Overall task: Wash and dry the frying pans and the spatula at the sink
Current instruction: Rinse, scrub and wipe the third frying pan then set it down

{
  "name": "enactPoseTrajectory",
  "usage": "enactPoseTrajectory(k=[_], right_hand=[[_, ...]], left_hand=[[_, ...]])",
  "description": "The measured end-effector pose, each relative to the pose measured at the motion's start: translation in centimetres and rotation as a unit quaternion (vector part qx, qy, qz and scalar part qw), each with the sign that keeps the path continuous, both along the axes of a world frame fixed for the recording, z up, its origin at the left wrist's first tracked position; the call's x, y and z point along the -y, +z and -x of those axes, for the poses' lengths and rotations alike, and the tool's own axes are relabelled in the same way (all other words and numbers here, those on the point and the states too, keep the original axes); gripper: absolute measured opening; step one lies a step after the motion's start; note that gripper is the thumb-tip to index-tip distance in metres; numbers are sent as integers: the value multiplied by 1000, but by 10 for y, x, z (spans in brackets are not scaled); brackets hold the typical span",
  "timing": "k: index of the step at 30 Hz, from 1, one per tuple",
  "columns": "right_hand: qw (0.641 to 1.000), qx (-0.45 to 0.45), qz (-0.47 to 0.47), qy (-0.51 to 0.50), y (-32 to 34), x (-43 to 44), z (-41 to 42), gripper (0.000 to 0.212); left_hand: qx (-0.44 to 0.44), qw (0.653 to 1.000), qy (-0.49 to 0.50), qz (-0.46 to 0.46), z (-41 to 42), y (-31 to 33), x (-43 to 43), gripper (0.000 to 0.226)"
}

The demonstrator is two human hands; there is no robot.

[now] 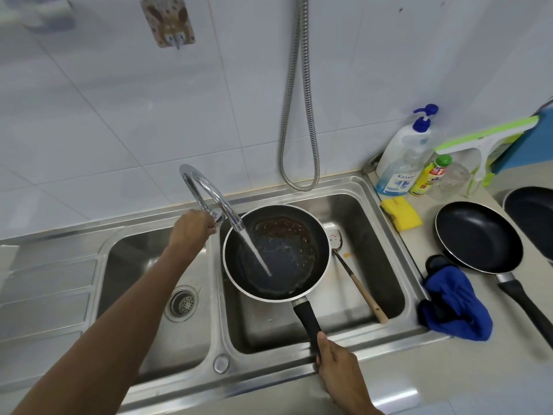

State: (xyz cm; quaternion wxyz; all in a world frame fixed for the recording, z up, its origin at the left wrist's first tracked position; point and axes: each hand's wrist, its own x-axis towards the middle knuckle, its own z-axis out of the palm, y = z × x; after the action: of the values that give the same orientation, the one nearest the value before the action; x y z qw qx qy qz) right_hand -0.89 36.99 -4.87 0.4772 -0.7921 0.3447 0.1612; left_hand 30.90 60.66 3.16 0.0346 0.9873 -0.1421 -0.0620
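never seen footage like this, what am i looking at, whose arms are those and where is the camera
No machine here: a person wears a camera on the head, so the one picture looks down at their own arms. The left hand grips the tap at its base; water runs into a greasy pan that the right hand holds by the handle over the sink. A spatula lies in the sink beside it. On the counter to the right: a sponge, bottles, a blue cloth and a second pan.
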Motion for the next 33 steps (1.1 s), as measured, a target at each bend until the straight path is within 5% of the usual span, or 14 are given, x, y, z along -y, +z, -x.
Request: enactPoseTrajectory(k=[18, 26, 33], right_hand=[[1000, -28, 7, -11, 2, 3, 2, 55], [999, -41, 28, 0, 5, 6, 4, 53], [998, -40, 34, 17, 7, 3, 6, 53]], left_hand=[[38, 999, 12, -15, -31, 20, 21, 19], [75, 989, 83, 97, -27, -2, 24, 19], [29, 884, 291, 365, 112, -20, 68, 31]])
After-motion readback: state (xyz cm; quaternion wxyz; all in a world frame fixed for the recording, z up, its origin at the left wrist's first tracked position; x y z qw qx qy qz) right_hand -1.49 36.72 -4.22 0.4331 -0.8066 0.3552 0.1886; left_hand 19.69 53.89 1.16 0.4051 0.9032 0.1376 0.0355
